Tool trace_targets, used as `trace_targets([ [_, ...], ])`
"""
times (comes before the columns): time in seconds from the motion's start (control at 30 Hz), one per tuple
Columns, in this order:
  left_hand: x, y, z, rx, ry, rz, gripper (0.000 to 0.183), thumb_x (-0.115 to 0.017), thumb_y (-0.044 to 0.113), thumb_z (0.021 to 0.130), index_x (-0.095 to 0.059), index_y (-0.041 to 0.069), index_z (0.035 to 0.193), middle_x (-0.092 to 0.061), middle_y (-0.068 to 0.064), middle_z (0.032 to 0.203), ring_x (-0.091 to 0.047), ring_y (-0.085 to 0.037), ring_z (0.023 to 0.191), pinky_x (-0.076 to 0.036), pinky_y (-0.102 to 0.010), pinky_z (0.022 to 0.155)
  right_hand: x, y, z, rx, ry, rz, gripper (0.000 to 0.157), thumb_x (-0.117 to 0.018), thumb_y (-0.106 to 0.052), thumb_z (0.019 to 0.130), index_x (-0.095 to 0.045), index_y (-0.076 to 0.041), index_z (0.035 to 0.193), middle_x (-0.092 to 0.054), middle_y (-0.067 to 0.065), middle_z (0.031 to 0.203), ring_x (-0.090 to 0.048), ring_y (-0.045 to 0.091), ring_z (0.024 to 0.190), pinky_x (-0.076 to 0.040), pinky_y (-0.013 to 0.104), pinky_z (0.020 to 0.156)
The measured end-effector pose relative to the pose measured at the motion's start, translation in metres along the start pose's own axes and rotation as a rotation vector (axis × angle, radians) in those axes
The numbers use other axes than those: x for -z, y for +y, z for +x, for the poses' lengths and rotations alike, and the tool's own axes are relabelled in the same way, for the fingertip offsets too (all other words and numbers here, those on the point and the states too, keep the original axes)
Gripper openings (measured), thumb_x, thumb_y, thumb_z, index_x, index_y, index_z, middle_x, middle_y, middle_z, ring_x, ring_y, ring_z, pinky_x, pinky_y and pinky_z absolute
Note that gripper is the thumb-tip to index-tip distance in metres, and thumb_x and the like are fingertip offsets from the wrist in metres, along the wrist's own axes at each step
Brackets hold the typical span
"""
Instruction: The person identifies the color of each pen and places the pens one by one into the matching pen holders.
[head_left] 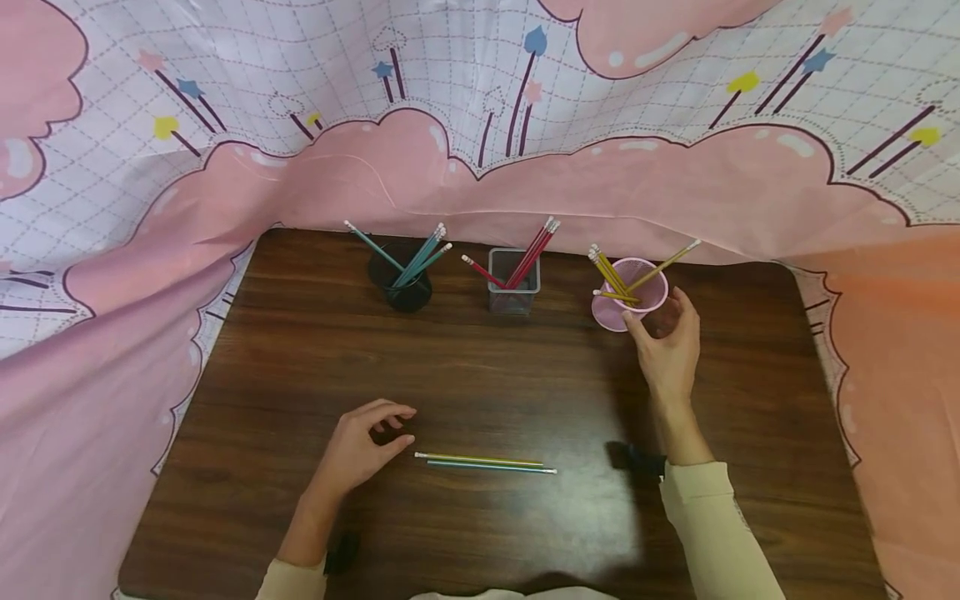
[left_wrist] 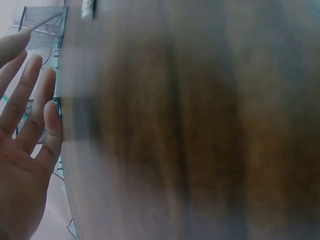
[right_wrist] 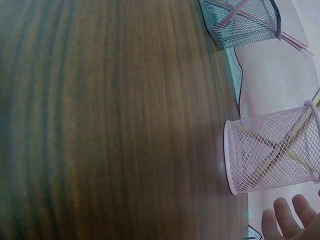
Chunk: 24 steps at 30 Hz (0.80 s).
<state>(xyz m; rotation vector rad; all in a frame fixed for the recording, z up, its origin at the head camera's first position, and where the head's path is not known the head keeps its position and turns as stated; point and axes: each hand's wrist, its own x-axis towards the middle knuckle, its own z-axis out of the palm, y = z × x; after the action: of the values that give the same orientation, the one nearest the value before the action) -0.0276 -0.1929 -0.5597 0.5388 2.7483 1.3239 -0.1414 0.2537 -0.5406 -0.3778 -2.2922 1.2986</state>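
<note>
On the right of the table stands a pink mesh pencil cup point(head_left: 609, 317) with several yellow pencils point(head_left: 611, 271) in it. My right hand point(head_left: 670, 354) is at its near right side, thumb and fingers spread by the rim. In the right wrist view, loosely extended fingers point(right_wrist: 286, 220) lie beside the pink cup, not wrapped round it. My left hand point(head_left: 360, 446) hovers over the table with relaxed fingers and nothing in them. Just right of it lie a yellow pencil point(head_left: 480, 459) and a blue pencil point(head_left: 487, 467), side by side, their eraser ends opposite.
Along the back edge stand a black round mesh cup point(head_left: 409, 298) with teal pencils point(head_left: 420, 260) and a square mesh cup point(head_left: 513, 302) with red pencils point(head_left: 532, 257). A patterned pink curtain point(head_left: 525, 192) hangs behind the dark wooden table point(head_left: 337, 358).
</note>
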Motion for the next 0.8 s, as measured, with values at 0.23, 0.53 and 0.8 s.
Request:
trace_targets([
  [0.23, -0.007, 0.000, -0.007, -0.039, -0.080, 0.053, 0.037, -0.074, 0.030, 0.076, -0.063, 0.024, 0.111, -0.061, 0.012, 0.104, -0.056, -0.007, 0.084, -0.049, -0.028, 0.068, -0.004, 0.001, 0.007, 0.044, -0.010, -0.018, 0.081, -0.078, -0.043, 0.068, -0.040, -0.020, 0.136, -0.049, 0.008, 0.118, -0.054, 0.023, 0.098, -0.044, 0.034, 0.075],
  [0.53, -0.021, -0.006, -0.008, -0.140, -0.108, 0.292, 0.027, -0.077, 0.033, 0.073, -0.067, 0.035, 0.097, -0.055, 0.022, 0.095, -0.052, 0.000, 0.076, -0.046, -0.025, 0.065, -0.008, 0.002, 0.011, 0.038, -0.014, -0.054, 0.084, -0.077, -0.044, 0.068, -0.037, -0.022, 0.139, -0.049, 0.011, 0.117, -0.053, 0.019, 0.093, -0.045, 0.035, 0.076],
  [0.8, -0.025, -0.008, -0.010, -0.177, -0.081, 0.339, 0.021, -0.075, 0.034, 0.074, -0.069, 0.037, 0.093, -0.052, 0.021, 0.092, -0.051, -0.001, 0.077, -0.047, -0.037, 0.077, -0.013, 0.004, 0.013, 0.068, 0.001, -0.067, 0.080, -0.077, -0.043, 0.068, -0.041, -0.023, 0.136, -0.052, 0.012, 0.113, -0.054, 0.022, 0.091, -0.044, 0.037, 0.074],
])
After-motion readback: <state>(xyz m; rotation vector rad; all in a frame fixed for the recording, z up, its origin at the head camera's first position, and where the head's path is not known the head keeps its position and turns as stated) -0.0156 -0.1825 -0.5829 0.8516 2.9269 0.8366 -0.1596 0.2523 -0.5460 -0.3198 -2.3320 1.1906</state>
